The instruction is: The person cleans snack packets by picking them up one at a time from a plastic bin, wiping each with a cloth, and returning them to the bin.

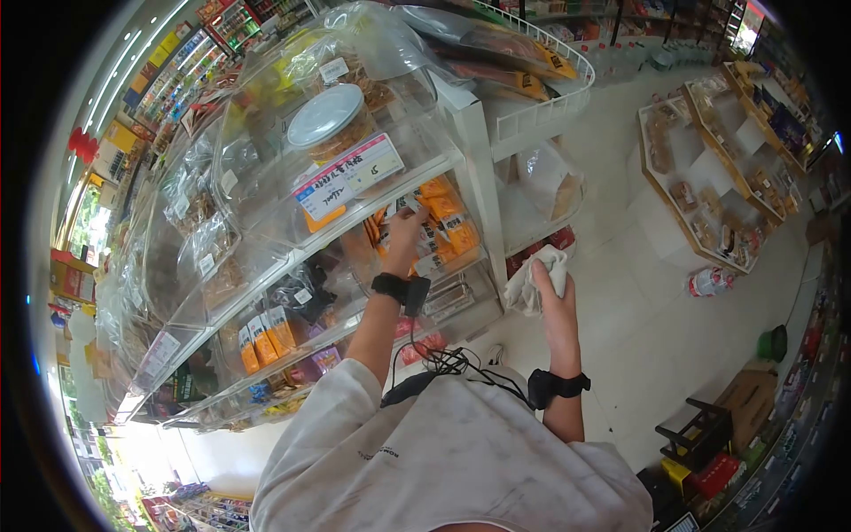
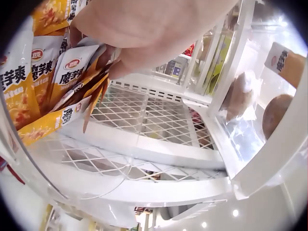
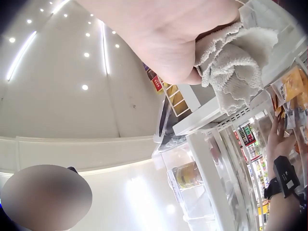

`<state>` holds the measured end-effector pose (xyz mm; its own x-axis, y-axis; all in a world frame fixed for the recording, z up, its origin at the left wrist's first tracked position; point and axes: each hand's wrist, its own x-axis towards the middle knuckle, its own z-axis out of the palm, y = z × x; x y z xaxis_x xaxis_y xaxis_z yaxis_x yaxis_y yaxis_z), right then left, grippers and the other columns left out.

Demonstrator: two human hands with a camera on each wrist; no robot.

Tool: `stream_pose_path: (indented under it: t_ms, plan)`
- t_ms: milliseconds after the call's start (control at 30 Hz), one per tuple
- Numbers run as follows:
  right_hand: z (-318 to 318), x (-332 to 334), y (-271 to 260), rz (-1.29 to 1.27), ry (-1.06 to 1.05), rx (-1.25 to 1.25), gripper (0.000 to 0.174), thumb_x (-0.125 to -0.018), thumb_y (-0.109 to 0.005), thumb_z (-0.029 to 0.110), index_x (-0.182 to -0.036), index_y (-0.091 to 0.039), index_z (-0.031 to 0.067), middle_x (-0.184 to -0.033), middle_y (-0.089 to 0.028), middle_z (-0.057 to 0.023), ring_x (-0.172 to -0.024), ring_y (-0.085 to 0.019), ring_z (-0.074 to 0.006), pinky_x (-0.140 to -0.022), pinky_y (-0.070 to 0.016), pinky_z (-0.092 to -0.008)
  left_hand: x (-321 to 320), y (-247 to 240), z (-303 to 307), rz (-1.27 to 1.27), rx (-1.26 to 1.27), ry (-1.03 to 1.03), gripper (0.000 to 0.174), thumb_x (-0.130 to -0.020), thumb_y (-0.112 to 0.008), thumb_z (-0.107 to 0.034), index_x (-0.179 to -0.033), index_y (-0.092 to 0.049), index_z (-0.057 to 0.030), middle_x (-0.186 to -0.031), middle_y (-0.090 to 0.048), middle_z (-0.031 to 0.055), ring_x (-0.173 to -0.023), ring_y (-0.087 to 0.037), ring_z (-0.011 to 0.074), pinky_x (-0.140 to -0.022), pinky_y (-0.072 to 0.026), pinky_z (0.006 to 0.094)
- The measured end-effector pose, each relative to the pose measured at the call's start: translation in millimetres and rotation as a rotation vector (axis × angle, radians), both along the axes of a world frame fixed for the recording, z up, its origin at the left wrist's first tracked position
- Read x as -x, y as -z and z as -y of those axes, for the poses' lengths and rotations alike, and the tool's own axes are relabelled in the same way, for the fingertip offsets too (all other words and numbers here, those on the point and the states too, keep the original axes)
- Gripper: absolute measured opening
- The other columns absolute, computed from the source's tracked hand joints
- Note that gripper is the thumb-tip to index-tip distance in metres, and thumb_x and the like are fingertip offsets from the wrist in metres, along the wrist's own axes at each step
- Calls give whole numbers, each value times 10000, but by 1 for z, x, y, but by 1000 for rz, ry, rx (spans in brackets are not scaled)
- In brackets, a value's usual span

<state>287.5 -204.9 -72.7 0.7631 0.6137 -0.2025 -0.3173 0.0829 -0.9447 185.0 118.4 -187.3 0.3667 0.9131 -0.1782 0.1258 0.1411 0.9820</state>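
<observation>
Head view: the left hand point(image 1: 405, 229) is raised on an extended arm to the row of orange snack packets point(image 1: 448, 222), which are stood upright on the white wire shelf point(image 2: 154, 115) at about 1 o'clock from that hand. In the left wrist view the packets' edges are seen pinched under curled fingers, apparently so that they are held upright and crowded toward 9 o'clock, with bare mesh exposed at 3 o'clock. A crumpled cloth point(image 1: 532, 279) is gripped in the right hand point(image 1: 551, 288) and bunched against the palm, seemingly to be at the ready. It is found at 4 o'clock from the left hand, just beside the shelf post point(image 1: 476, 168). The right forearm is held upright, with the wrist straight.
</observation>
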Motion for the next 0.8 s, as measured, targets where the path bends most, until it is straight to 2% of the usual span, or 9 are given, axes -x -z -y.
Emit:
stream_pose_path:
  t_ms: [100, 200, 300, 400, 500, 600, 700, 800]
  plan:
    - [0, 10, -3, 10, 19, 11, 384, -978, -655, 359, -1127, -635, 5, -1017, -655, -34, -926, -591, -102, -816, -470, -262, 1, -22, 22, 96, 20, 29, 185, -865, -736, -150, -905, -682, 23, -848, -683, 53, -628, -602, 120, -509, -435, 266]
    - [-2, 22, 2, 26, 85, 32, 399, -971, -662, 371, -1124, -633, 3, -1003, -654, -32, -915, -592, -100, -806, -471, -260, 25, -17, 12, -51, -34, 127, 198, -871, -731, -164, -904, -686, 26, -796, -678, 45, -628, -610, 120, -495, -429, 268]
    - [-6, 28, 7, 27, 78, 33, 415, -966, -666, 379, -1127, -635, -2, -1003, -654, -34, -919, -593, -104, -813, -473, -265, 44, -20, 23, -15, -88, 75, 239, -871, -738, -182, -913, -687, 47, -741, -678, 76, -637, -622, 116, -511, -435, 281]
    - [-10, 38, -2, 18, 33, 72, 424, -965, -665, 381, -1130, -639, -8, -1022, -654, -41, -941, -593, -111, -832, -472, -272, 63, -33, 22, -303, -463, 96, 289, -856, -759, -211, -934, -689, 59, -708, -672, 138, -620, -644, 187, -553, -468, 334]
    - [-21, 50, 0, 43, -30, 63, 423, -965, -663, 385, -1118, -643, -9, -1027, -651, -42, -955, -590, -114, -838, -468, -271, 78, -68, 34, -443, -664, 142, 317, -888, -721, -167, -1111, -668, 52, -842, -705, 166, -714, -687, 214, -636, -504, 346]
    - [-32, 62, -2, 84, -49, 53, 435, -971, -651, 402, -1113, -640, -9, -1009, -644, -35, -945, -582, -108, -831, -466, -266, 86, -72, 32, -379, -1183, -141, 318, -874, -721, -99, -1151, -657, 44, -939, -701, 212, -796, -703, 276, -717, -517, 397]
    - [-44, 74, -8, 126, -11, 40, 462, -999, -600, 428, -1141, -620, -12, -1006, -633, -31, -931, -571, -113, -831, -463, -271, 105, -87, 39, -230, -1105, -117, 371, -869, -721, -48, -1219, -623, 24, -961, -717, 176, -826, -704, 219, -749, -520, 351]
    - [-64, 84, -11, 192, 110, 8, 489, -1032, -530, 444, -1178, -589, -19, -1023, -623, -39, -925, -561, -126, -830, -458, -281, 119, -108, 60, -58, -596, 33, 407, -896, -700, -24, -1283, -582, 21, -993, -741, 123, -859, -694, 144, -784, -518, 285]
